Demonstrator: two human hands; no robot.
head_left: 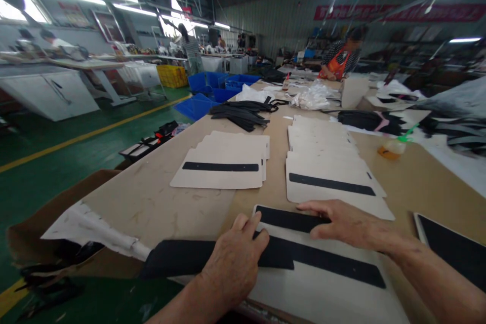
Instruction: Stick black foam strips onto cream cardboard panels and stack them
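1. Tan worktable carries a beige card panel at lower centre.
2. Fingers of the left hand, slightly spread, press on the lower black strip.
3. Fingers of the right hand, held together, lie flat across the upper black strip, not pinching.

Nothing can be read: the red wall banner is too blurred to make out.

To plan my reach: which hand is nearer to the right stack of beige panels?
The right hand is nearer, just below the stack of beige panels; the left hand is farther, lower and to its left.
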